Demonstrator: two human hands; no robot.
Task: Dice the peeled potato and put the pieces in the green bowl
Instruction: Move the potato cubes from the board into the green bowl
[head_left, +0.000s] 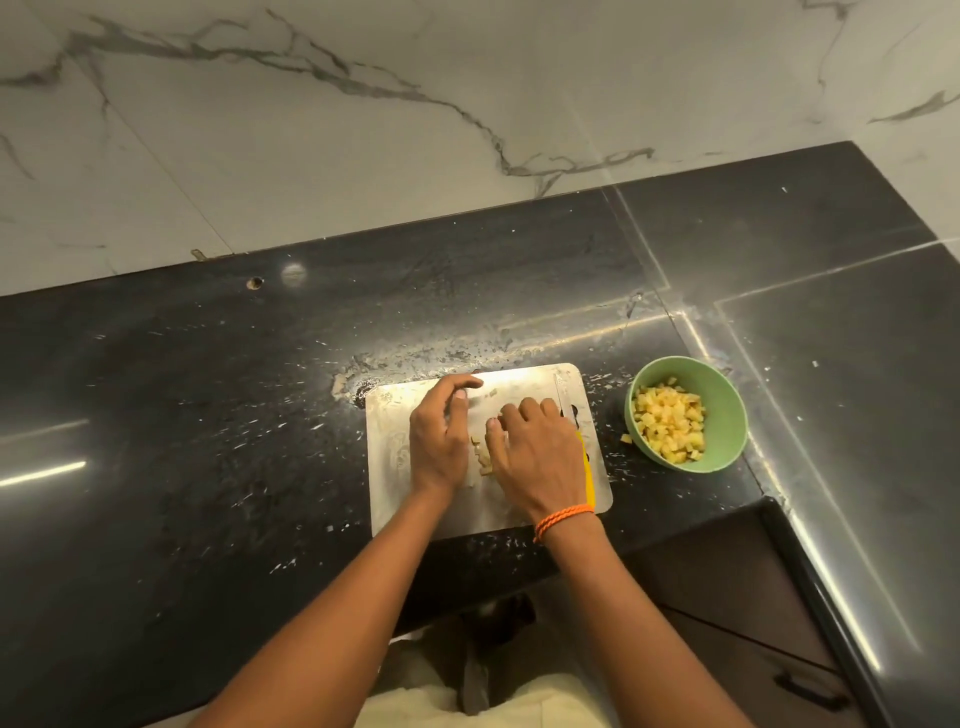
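Head view, one entry, kitchen counter.

Hands: my left hand (439, 441) and right hand (535, 447) lie on the board (395, 467), fingers loosely curved, cupped either side of the last dice (482, 457). Neither plainly grips anything; they corral.

Potato: mostly diced already. Bowl (727, 395) sits right of the board, well filled with cubes. One stray cube (626, 439) lies on the counter just beside the bowl.

Knife: yellow handle (588, 478) shows under my right wrist, blade hidden.

Step, as I judge it: gather the remainder. Best to sweep the cubes into one heap, scoop with both palms, carry low to the bowl, then collect the stray.

Surface: dark polished stone counter (208, 415), flecked with pale scraps, seams visible. Marble-veined wall (363, 130) behind. Cabinet (753, 597) below right.
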